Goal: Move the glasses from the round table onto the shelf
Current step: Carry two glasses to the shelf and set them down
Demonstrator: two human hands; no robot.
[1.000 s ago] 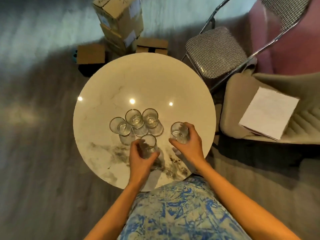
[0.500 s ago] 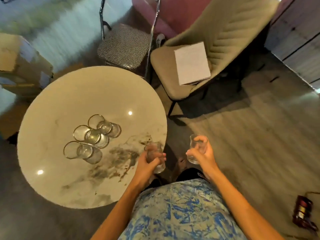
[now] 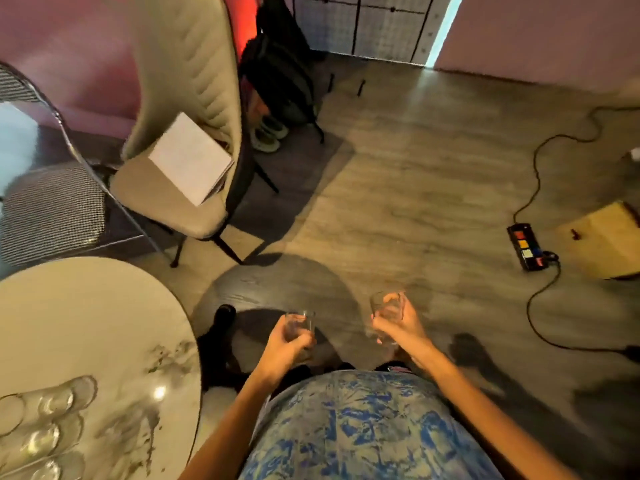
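Note:
My left hand [image 3: 287, 344] grips a clear glass [image 3: 298, 323] upright, held over the floor in front of my body. A second clear glass [image 3: 387, 308] sits in my right hand [image 3: 401, 327], a little higher and to the right. The round marble table [image 3: 86, 323] is at the lower left, apart from both hands. Three more glasses [image 3: 41, 431] stand together near its lower left edge, blurred. No shelf can be made out in this view.
A beige padded chair [image 3: 194, 216] with a white pad of paper [image 3: 190, 161] stands just beyond the table, a checked folding chair [image 3: 52, 209] left of it. A power strip [image 3: 528, 245] with cables and a cardboard piece [image 3: 602, 237] lie on the floor at right.
Both hands lifted a glass off the table and I turned right. The table has slid to the lower left and open floor now lies ahead.

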